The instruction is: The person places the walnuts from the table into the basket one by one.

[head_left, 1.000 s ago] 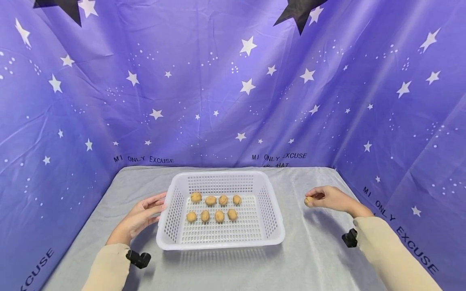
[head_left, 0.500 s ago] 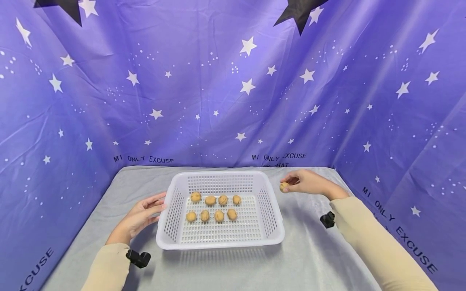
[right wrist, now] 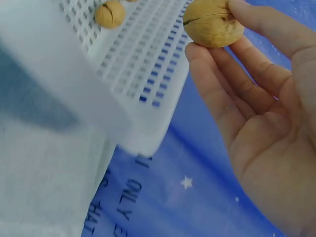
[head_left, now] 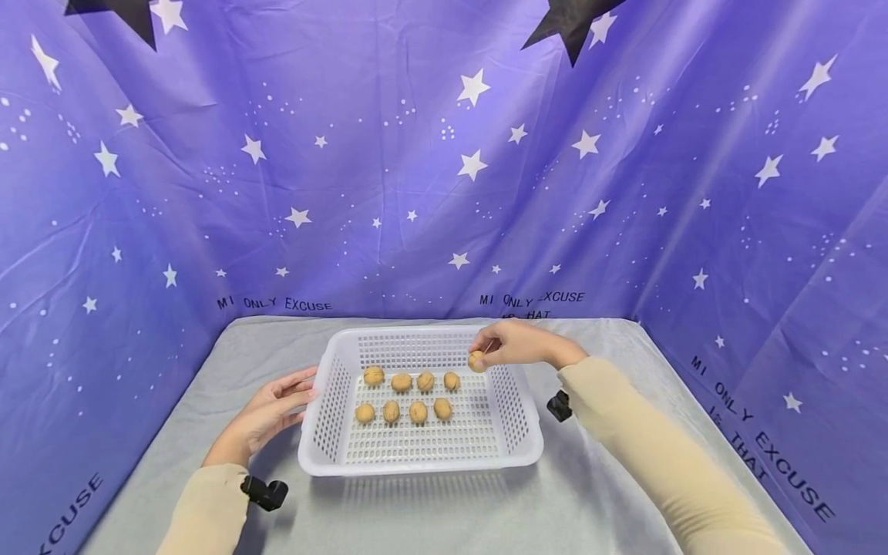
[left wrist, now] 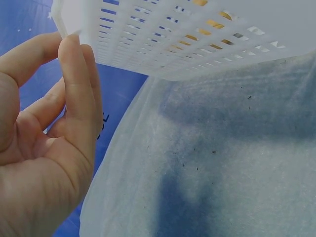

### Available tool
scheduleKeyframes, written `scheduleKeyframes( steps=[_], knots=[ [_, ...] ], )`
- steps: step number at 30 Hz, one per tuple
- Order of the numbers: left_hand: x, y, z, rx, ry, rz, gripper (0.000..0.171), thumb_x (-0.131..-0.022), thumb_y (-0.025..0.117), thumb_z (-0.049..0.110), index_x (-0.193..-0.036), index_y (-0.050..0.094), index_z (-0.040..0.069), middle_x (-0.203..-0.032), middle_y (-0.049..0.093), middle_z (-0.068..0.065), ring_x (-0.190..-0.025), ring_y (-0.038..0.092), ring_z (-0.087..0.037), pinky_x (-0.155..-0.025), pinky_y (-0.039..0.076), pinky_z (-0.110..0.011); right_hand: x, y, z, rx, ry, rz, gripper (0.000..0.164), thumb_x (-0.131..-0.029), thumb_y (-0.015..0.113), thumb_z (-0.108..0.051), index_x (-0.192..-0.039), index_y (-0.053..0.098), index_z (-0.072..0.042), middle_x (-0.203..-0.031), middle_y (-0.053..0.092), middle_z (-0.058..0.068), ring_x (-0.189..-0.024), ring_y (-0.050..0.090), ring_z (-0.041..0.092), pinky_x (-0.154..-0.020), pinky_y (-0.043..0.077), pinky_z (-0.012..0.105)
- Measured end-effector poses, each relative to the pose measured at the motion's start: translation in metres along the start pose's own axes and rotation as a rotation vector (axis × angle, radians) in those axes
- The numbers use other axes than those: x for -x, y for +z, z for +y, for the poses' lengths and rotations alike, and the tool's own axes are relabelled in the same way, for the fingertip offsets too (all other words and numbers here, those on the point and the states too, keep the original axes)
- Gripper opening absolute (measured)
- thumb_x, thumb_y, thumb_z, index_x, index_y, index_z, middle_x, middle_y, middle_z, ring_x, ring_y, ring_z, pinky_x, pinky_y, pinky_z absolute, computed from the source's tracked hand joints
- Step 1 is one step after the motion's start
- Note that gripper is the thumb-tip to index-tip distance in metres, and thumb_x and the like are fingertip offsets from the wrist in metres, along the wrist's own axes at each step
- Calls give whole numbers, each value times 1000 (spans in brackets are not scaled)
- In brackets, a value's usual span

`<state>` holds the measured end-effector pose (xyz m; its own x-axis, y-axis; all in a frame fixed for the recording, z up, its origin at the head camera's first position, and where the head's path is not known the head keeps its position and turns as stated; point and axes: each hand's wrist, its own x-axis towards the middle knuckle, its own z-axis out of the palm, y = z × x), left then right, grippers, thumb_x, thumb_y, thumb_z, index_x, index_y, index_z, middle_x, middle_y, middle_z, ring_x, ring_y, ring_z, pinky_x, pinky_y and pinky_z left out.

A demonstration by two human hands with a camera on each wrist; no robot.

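A white plastic basket (head_left: 421,467) with perforated walls stands on the cloth-covered table. Several walnuts (head_left: 418,412) lie in it in two rows. At its left end my left hand (head_left: 267,412) holds the rim between thumb and fingertips; the left wrist view shows these fingertips (left wrist: 73,44) against the edge. My right hand (head_left: 516,344) pinches a walnut (head_left: 476,361) over the basket's back right part. That walnut, large in the right wrist view (right wrist: 210,24), sits between thumb and fingers, above the basket floor.
Grey cloth (head_left: 576,493) covers the table around the basket. A purple star-patterned curtain (head_left: 416,154) rises behind the table and at both sides. A small black camera is strapped at each wrist, one by the left sleeve (head_left: 201,509).
My right hand has carried its walnut leftward from the right side of the table to above the basket. My left hand, the basket and the walnuts inside have stayed put.
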<state>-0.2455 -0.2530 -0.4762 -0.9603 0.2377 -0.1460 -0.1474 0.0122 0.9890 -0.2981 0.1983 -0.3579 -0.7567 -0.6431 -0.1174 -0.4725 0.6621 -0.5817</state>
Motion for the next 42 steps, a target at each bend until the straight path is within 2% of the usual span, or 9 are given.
scheduleKeyframes(
  steps=[5, 13, 19, 30, 36, 42],
  knots=[
    [1, 1, 2, -13, 2, 3, 70, -94, 72, 15, -154, 37, 3, -133, 61, -6, -110, 64, -15, -90, 54, -37, -18, 10, -2, -19, -6, -45, 30, -89, 77, -30, -114, 72, -14, -99, 72, -8, -96, 66, 11, -90, 52, 36],
    [1, 1, 3, 5, 0, 4, 69, -94, 72, 14, -153, 38, 3, -135, 60, -8, -111, 64, -17, -90, 54, -37, -36, 33, 13, 5, 10, -107, 30, -88, 78, -27, -111, 72, -9, -97, 69, -8, -91, 63, 10, -85, 52, 30],
    [1, 2, 3, -3, 13, -13, 68, -95, 71, 13, -153, 37, 2, -135, 60, -9, -110, 64, -17, -90, 54, -37, -41, 40, 15, -12, 47, -120, 29, -87, 78, -24, -110, 72, -7, -96, 69, -6, -90, 64, 11, -85, 52, 30],
    [3, 2, 3, -18, 10, -12, 69, -96, 70, 14, -154, 36, 3, -137, 58, -10, -110, 64, -14, -90, 54, -36, -46, 59, 16, -49, 156, -229, 20, -84, 80, -14, -101, 72, -8, -92, 69, -3, -83, 64, 11, -78, 55, 27],
    [4, 3, 2, -20, 10, -11, 68, -96, 69, 14, -154, 36, 3, -138, 58, -10, -110, 64, -14, -89, 54, -36, -47, 66, 17, -41, 220, -269, 14, -86, 78, -12, -98, 71, -8, -91, 69, -2, -80, 65, 14, -77, 56, 28],
    [2, 1, 3, -17, 4, -4, 68, -96, 70, 14, -154, 37, 4, -136, 60, -6, -110, 64, -15, -89, 54, -36, -48, 68, 15, -87, 269, -322, 10, -88, 76, -8, -96, 70, -7, -93, 67, 1, -82, 67, 16, -79, 57, 28]
  ],
)
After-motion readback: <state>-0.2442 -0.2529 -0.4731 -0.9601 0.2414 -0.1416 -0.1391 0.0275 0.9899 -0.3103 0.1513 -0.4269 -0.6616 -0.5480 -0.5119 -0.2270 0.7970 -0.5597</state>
